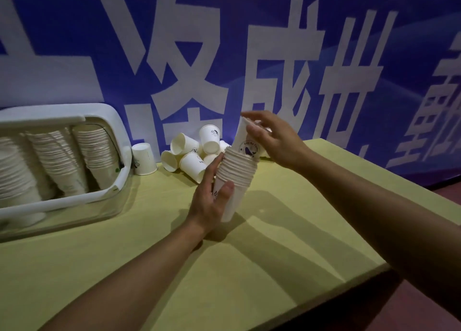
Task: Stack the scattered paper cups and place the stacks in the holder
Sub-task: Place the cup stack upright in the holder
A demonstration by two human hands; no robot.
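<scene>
Left hand (212,201) gripping the stack of paper cups (235,178) from the side, thumb across the front, fingers curled round the far side, holding it upright just above the yellow-green table (224,281). Right hand (272,136) pinching the top cup (245,141) near its upper end, cup sitting partly nested in the stack mouth, tilted slightly left. Loose cups (194,153) lying in a scattered pile behind the stack, against the blue banner (274,44) with white characters, some on their sides, one upright on top. Single cup (144,158) standing upside down, just beside the white holder (117,121) at left. Holder lying at the table's left, carrying three rows of stacked cups (94,153), leaning back.
</scene>
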